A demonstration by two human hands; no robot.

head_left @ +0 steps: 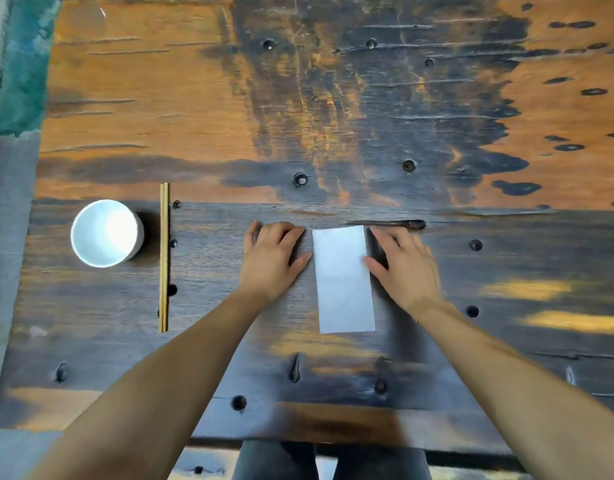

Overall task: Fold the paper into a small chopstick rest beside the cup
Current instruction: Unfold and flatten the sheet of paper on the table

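White paper [343,278] lies flat on the wooden counter [333,116] between the left hand [272,259] and right hand [404,268], both relaxed, holding nothing. The cup [106,233] and chopsticks [164,258] sit further left.

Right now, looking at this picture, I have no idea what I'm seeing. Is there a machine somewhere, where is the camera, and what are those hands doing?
There is no machine here: a person is working with two bare hands. The single picture comes from a wide-angle camera worn on the person's head, looking forward and down, so you see both forearms reaching out from the bottom edge.

The surface is a worn wooden table. On it lies a white paper, a long flat rectangle. The left hand rests flat on the wood just left of it. The right hand lies on the other side, its thumb touching the paper's right edge. Neither hand grips anything.

Further left sit a pair of chopsticks lying side by side, and beyond them a white cup, standing upright.
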